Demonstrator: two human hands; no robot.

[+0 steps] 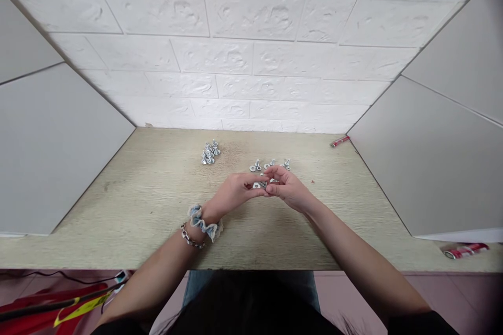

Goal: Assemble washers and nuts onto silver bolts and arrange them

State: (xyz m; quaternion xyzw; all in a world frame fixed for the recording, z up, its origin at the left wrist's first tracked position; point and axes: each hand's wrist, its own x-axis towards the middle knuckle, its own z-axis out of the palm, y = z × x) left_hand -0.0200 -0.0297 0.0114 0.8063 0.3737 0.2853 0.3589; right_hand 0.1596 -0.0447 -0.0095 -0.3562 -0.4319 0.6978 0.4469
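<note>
My left hand [239, 187] and my right hand [290, 188] meet fingertip to fingertip low over the table. Between them shows a silver bolt [263, 184], with the left thumb and fingers closed about it. The right thumb and fingers curl in against it from the other side; what they pinch is too small and covered to make out. A flat washer [257, 186] shows through the gap between the left fingers. Just behind the hands are three small sets, each with an upright bolt [257, 163]; washers [252, 168] and nuts [259, 168] lie beside them.
A cluster of bolts with washers on them [210, 153] stands at the back left on the wooden table [157, 193]. Red cylinders lie at the back right [339, 141] and front right [466, 250]. Grey panels [58, 152] flank both sides; a white brick-pattern wall [251, 57] closes the back.
</note>
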